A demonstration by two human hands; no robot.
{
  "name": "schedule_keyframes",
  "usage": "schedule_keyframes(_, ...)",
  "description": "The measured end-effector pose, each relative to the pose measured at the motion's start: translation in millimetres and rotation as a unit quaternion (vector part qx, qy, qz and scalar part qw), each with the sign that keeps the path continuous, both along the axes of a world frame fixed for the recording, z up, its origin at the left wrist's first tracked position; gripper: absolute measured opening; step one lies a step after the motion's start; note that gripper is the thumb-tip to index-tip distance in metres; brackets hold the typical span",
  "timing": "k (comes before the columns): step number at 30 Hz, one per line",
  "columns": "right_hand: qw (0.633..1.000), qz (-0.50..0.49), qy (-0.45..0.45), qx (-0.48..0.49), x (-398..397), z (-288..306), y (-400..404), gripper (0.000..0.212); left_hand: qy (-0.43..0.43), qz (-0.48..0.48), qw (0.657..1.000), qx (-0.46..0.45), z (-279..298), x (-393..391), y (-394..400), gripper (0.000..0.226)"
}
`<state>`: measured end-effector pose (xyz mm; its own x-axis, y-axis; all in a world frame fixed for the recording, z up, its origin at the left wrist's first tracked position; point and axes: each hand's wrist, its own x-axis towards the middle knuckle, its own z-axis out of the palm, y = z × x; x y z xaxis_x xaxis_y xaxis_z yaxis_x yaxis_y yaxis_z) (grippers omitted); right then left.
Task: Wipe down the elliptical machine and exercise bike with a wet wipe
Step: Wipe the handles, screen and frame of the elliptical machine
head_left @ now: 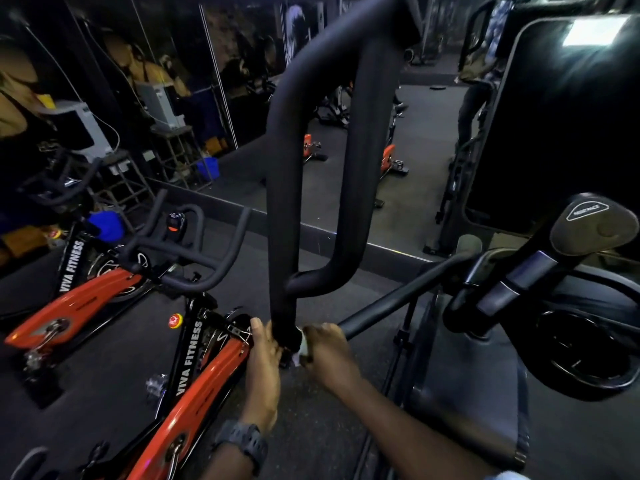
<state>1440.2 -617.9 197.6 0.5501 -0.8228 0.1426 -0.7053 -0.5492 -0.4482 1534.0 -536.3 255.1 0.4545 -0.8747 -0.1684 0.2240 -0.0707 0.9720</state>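
Note:
The elliptical machine's black padded handle (282, 202) rises up the middle of the view as a tall loop. My left hand (264, 355) grips its lower end from the left. My right hand (329, 355) presses a white wet wipe (302, 348) against the same lower end from the right, fingers closed on it. Only a small piece of the wipe shows between hand and handle. The elliptical's console (568, 116) and resistance knob (594, 221) are at the right. A red and black exercise bike (194, 375) marked VIVA FITNESS stands at the lower left.
A second red exercise bike (79, 296) stands farther left. A wall mirror (346, 161) runs across the back, with a raised floor ledge (311, 233) below it. Stools with white machines (121, 174) and a blue bucket (209, 168) are at the back left. The elliptical's flywheel housing (581, 348) is at the right.

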Motion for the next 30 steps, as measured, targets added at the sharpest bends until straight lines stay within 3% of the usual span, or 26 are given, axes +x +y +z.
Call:
schedule_keyframes(3, 0.997, 0.003, -0.048, 0.058, 13.8, 11.4, 3.8, 0.041, 0.009, 0.006, 1.0, 0.008, -9.5, -1.9, -4.9, 0.057)
schedule_keyframes(6, 0.997, 0.005, -0.063, 0.054, 11.2, 0.1, 6.4, 0.036, 0.012, 0.018, 1.0, 0.005, -9.1, -5.8, -8.3, 0.053)
schedule_keyframes(10, 0.991, -0.012, 0.084, -0.102, -25.6, -19.9, -17.9, 0.023, 0.03, 0.028, 0.999, 0.006, -5.7, -7.3, -6.5, 0.056)
schedule_keyframes(12, 0.989, -0.018, 0.125, -0.076, -23.8, -16.2, -18.9, 0.027, 0.03, 0.038, 0.999, 0.016, -6.9, -7.2, -6.0, 0.052)
schedule_keyframes(15, 0.999, -0.003, 0.048, -0.019, 8.4, -9.2, -2.0, 0.028, 0.018, 0.045, 0.998, 0.028, -8.1, -8.8, -7.9, 0.047)
schedule_keyframes(18, 0.998, 0.002, -0.045, -0.032, 10.4, -13.3, 8.8, 0.034, 0.02, 0.045, 0.998, 0.035, -12.2, -9.6, -10.1, 0.052)
schedule_keyframes(22, 0.987, 0.008, 0.091, -0.132, -37.0, -24.4, -18.8, 0.032, 0.037, 0.025, 0.998, 0.036, -10.9, -12.2, -9.4, 0.067)
schedule_keyframes(24, 0.985, -0.004, 0.144, -0.09, -36.0, -16.5, -22.7, 0.034, 0.046, 0.022, 0.998, 0.031, -11.1, -13.8, -9.1, 0.071)
schedule_keyframes(26, 0.993, 0.022, 0.111, -0.045, -10.2, -3.3, -8.4, 0.035, 0.057, 0.032, 0.997, 0.028, -16.6, -14.4, -10.6, 0.077)
schedule_keyframes(28, 1.0, 0.013, 0.01, -0.017, 14.4, 5.4, 13.4, 0.03, 0.043, 0.027, 0.998, 0.024, -20.2, -13.5, -11.0, 0.082)
schedule_keyframes(30, 0.999, 0.001, -0.046, -0.002, 12.6, 3.1, 16.9, 0.03, 0.043, 0.033, 0.998, 0.03, -21.3, -13.2, -11.7, 0.073)
